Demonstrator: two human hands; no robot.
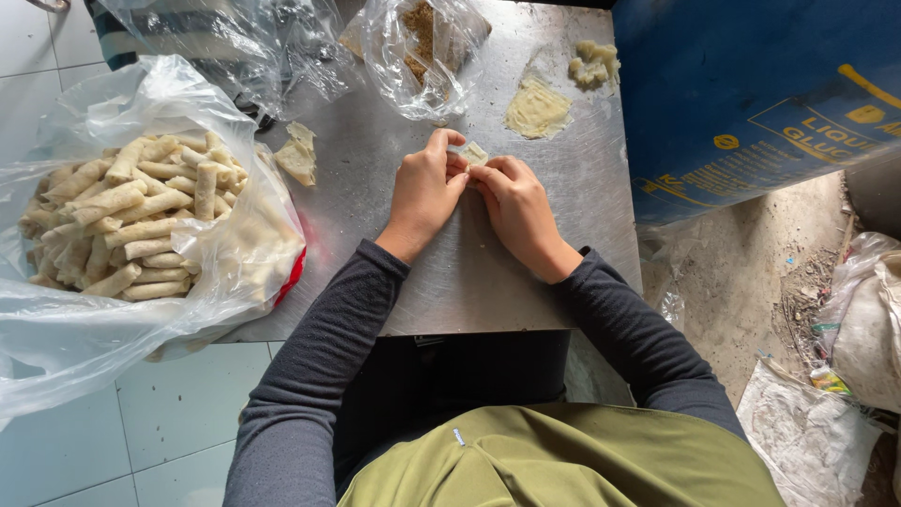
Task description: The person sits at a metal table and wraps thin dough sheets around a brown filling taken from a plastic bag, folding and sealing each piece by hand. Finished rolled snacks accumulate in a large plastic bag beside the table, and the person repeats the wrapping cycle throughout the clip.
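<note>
Both my hands meet over the middle of a steel table (450,272). My left hand (424,192) and my right hand (514,208) pinch a small pale dough wrapper roll (471,151) between their fingertips, most of it hidden by the fingers. A flat pale wrapper sheet (537,108) lies on the table just beyond my right hand, with a lump of dough scraps (594,64) behind it. A clear plastic bag with brown filling (424,42) sits at the table's far edge.
At the left a big clear plastic bag (141,216) holds several finished rolls. A folded wrapper piece (298,155) lies near it. A blue drum (751,84) stands against the table's right side. Sacks and litter lie on the dirt floor at right.
</note>
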